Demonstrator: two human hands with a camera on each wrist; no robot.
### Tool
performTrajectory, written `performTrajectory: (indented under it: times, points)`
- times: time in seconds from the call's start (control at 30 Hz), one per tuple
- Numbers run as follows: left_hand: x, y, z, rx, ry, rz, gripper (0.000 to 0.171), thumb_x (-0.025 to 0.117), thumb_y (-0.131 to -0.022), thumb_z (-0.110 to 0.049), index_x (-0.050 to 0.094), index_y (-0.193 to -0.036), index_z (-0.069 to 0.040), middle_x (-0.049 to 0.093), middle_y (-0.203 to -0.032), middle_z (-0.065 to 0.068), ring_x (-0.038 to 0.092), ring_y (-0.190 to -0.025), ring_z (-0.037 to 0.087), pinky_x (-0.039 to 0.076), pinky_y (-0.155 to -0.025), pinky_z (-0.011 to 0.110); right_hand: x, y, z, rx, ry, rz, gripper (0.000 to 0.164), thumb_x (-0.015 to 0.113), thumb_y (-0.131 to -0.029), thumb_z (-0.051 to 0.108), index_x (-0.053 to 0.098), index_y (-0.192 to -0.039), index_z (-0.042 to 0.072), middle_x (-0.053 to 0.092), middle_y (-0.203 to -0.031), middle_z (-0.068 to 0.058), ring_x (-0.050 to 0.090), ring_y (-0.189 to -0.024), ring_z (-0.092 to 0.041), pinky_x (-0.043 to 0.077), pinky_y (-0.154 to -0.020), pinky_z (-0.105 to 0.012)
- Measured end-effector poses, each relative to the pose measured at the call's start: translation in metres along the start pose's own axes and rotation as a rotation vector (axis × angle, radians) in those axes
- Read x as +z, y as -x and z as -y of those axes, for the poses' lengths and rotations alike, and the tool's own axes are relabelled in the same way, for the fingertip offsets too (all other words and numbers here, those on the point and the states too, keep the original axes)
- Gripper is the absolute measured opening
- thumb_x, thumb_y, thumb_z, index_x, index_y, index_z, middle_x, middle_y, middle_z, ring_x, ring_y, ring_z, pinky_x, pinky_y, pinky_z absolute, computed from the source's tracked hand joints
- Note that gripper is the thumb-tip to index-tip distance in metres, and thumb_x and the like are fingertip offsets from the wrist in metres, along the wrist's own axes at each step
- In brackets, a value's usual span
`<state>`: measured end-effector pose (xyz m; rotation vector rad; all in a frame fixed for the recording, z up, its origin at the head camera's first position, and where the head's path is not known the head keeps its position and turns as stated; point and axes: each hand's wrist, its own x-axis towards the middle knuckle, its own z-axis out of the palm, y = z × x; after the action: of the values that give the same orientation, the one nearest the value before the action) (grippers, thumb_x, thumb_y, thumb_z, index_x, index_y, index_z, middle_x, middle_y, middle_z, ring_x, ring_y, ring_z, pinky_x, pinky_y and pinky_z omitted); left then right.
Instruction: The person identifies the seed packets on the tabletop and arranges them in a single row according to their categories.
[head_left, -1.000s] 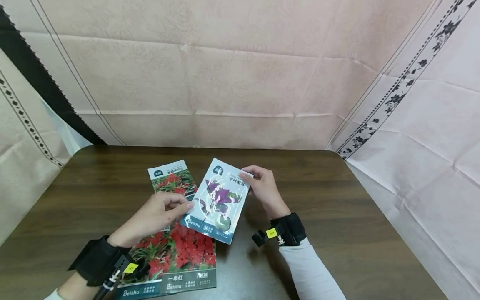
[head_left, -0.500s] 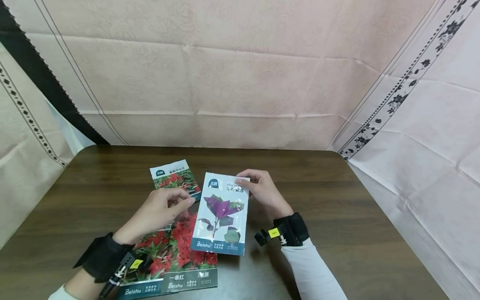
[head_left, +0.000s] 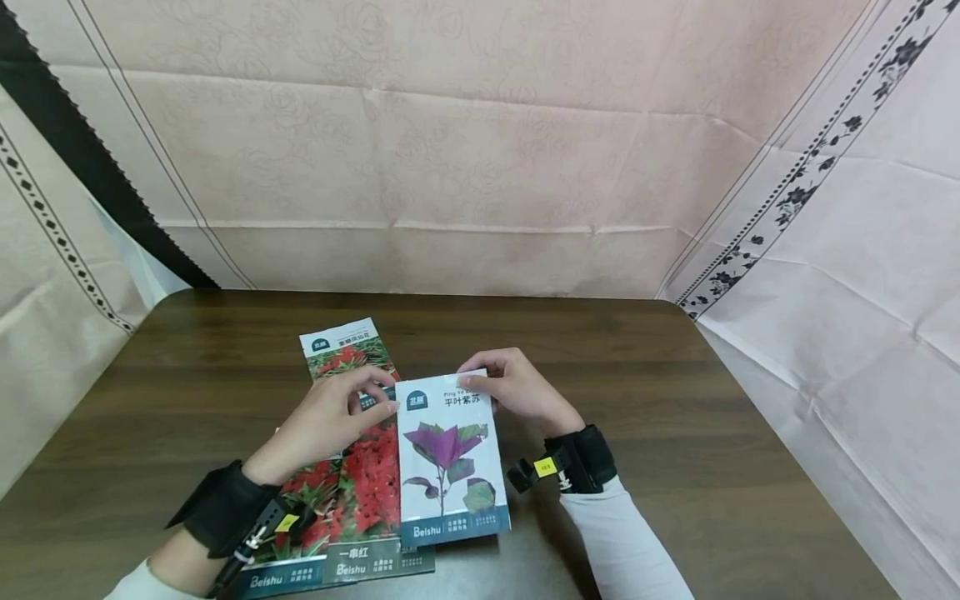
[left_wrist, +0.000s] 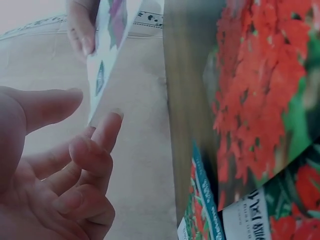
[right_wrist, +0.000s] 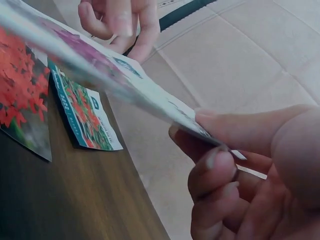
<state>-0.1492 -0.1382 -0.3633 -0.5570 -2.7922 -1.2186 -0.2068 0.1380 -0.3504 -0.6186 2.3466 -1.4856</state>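
Observation:
A white seed packet (head_left: 450, 467) with a purple-leaved plant and a blue bottom band is held up above the table. My right hand (head_left: 521, 387) pinches its top right corner, thumb on the printed front and fingers behind, as the right wrist view shows. At the opposite top corner is my left hand (head_left: 330, 421); its thumb stands apart from the fingers, and the fingertips (left_wrist: 115, 117) are right at the packet's edge. Beneath lie red-flower seed packets (head_left: 367, 479), overlapping each other and partly hidden by my left hand and the white packet.
One red-flower packet (head_left: 341, 342) lies farther back on the brown wooden table (head_left: 675, 467), its white top toward the back edge. A pale patterned cloth (head_left: 450, 167) hangs behind the table. Black camera straps (head_left: 581, 458) wrap both wrists.
The purple-plant packet has turned from slanted to nearly upright and come down toward the table's near side. My left thumb and fingers, earlier at its lower left edge, are now at its top left corner.

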Motion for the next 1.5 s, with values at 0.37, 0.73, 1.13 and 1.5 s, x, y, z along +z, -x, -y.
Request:
performTrajectory:
  times: [0.37,0.73,1.13,1.5]
  points:
    - [0.006,0.000,0.000,-0.033,0.018,-0.054,0.013,0.067,-0.091,-0.029,0.063,-0.095,-0.017,0.067,-0.086,-0.001,0.045,-0.054,0.011,0.037,-0.053,0.025,0.004,0.002,0.008,-0.077,0.048,0.080,0.016,0.064,-0.094,0.021,0.071,-0.107,0.013,0.070,-0.096,-0.008,0.065,-0.073,-0.021,0.052,-0.060,-0.040]
    - [0.012,0.000,0.003,-0.083,0.106,0.023,0.008,0.063,-0.095,-0.023,0.064,-0.094,-0.015,0.066,-0.082,0.006,0.052,-0.062,0.014,0.043,-0.059,0.027,0.002,0.004,0.005,-0.027,0.063,0.163,0.017,0.068,-0.091,0.021,0.070,-0.106,0.014,0.070,-0.091,-0.007,0.058,-0.058,-0.016,0.045,-0.051,-0.029]
    - [0.016,0.000,0.007,-0.084,0.198,0.205,0.032,0.058,-0.098,-0.023,0.059,-0.127,-0.008,0.067,-0.092,0.011,0.056,-0.058,0.022,0.043,-0.051,0.028,-0.002,-0.003,-0.014,0.045,0.090,0.220,0.016,0.066,-0.092,0.015,0.068,-0.104,0.006,0.069,-0.090,-0.010,0.052,-0.051,-0.013,0.042,-0.050,-0.024]
    - [0.025,0.002,0.007,-0.033,0.069,0.271,0.041,0.057,-0.098,-0.030,0.055,-0.134,-0.009,0.066,-0.106,0.001,0.051,-0.068,0.013,0.041,-0.059,0.025,0.002,-0.006,-0.029,0.111,0.141,0.176,0.009,0.066,-0.092,0.013,0.068,-0.098,0.006,0.069,-0.081,-0.006,0.048,-0.047,-0.012,0.042,-0.048,-0.024]
